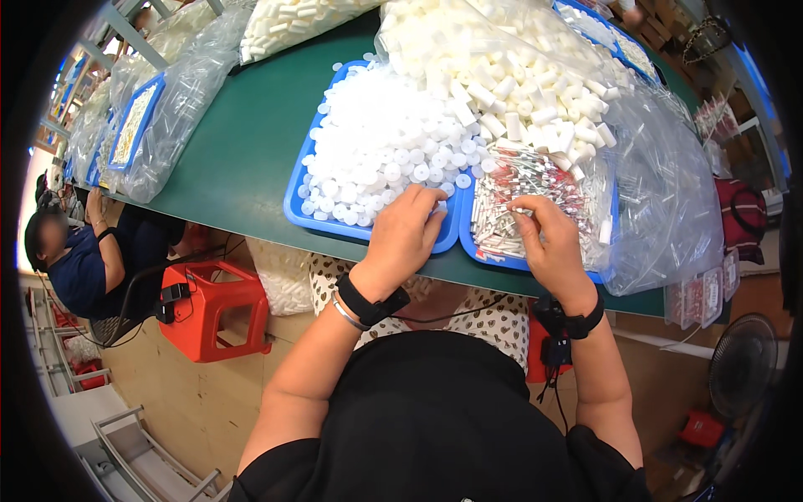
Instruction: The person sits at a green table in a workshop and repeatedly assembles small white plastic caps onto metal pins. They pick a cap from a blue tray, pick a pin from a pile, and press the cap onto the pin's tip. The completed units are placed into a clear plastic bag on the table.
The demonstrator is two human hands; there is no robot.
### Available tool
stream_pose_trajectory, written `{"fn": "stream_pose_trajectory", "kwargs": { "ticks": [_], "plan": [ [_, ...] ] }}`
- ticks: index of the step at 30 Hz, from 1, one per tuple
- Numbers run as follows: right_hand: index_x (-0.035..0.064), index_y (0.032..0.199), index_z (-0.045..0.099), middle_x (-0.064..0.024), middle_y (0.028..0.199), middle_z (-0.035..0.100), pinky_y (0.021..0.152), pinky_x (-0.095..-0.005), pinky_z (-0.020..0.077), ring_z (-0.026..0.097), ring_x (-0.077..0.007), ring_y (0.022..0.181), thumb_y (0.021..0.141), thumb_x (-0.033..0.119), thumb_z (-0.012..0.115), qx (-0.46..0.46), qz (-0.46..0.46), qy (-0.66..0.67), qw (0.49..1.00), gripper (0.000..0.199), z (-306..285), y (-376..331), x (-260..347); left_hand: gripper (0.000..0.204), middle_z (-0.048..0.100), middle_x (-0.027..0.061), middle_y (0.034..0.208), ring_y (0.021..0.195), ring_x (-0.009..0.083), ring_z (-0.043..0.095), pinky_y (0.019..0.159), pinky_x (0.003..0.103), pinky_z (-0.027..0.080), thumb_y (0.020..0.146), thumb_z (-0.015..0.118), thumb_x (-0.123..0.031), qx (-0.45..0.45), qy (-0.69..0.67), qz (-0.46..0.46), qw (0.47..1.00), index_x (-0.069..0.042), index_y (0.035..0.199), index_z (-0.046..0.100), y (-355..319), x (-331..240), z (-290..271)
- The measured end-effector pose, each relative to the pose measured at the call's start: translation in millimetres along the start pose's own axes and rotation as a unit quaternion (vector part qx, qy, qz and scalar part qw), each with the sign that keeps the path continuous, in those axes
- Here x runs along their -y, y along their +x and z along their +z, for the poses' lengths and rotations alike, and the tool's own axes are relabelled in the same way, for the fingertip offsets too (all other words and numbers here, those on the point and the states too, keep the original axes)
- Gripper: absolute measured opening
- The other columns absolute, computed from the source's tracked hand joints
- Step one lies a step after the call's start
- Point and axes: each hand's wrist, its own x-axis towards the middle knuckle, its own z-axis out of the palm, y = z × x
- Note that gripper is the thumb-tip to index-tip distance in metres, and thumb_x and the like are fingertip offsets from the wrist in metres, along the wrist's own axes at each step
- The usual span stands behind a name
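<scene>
Left hand curled over the near right corner of a blue tray heaped with small white round caps; fingertips closed on something tiny at the tray's edge, most likely one cap, though too hidden by the knuckles to tell for sure. Right hand down in the neighbouring blue tray, fingers pinched on one of the thin white-and-red tubes lying there in a loose pile. Both trays side by side, touching, on the near edge of a green table.

Directly behind the tube pile, spilling over the far end of that tray: a big clear plastic bag full of short white cylinders, its slack film crowding the right hand's side and hanging over the table edge. More bagged white parts further back, and clear bags along the left end of the table. Black bands on both wrists, a thin cable hanging from the right one.

Below the table to the left, a red plastic stool; beside it another person seated in dark blue. At lower right, a floor fan.
</scene>
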Motion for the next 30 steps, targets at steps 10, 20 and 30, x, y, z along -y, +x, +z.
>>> {"fn": "stream_pose_trajectory", "kwargs": {
  "ticks": [10,20,30],
  "plan": [
    [0.0051,0.093,0.068,-0.0069,0.087,0.068,0.068,-0.0347,0.0452,0.058,-0.0238,0.075,0.081,0.002,0.072,-0.047,-0.066,-0.085,0.993,0.013,-9.0,5.0,1.2,0.033,0.066,0.0084,0.105,0.097,0.017,0.065,0.088,0.026,0.055,0.098,0.061,-0.016,0.057,-0.666,-0.347,0.658,0.004,0.124,0.058,-15.0,-18.5,-3.3],
    [0.0115,0.09,0.067,0.0037,0.089,0.065,0.08,-0.0355,0.0373,0.057,-0.0177,0.082,0.072,0.006,0.075,-0.064,-0.187,-0.241,0.95,0.02,-10.1,3.0,26.5,0.034,0.067,0.0067,0.106,0.096,0.0151,0.066,0.082,0.026,0.054,0.099,0.059,-0.017,0.067,-0.73,-0.351,0.583,0.001,0.128,0.055,-21.9,-23.5,7.9],
    [0.0116,0.092,0.066,0.0031,0.086,0.062,0.081,-0.0364,0.0369,0.057,-0.0173,0.08,0.072,0.005,0.072,-0.047,-0.209,-0.271,0.938,0.022,-8.7,1.4,28.9,0.032,0.067,0.0067,0.104,0.095,0.0162,0.066,0.082,0.027,0.056,0.099,0.059,-0.017,0.054,-0.724,-0.351,0.591,0.001,0.126,0.055,-22.2,-28.5,3.7]
  ]
}}
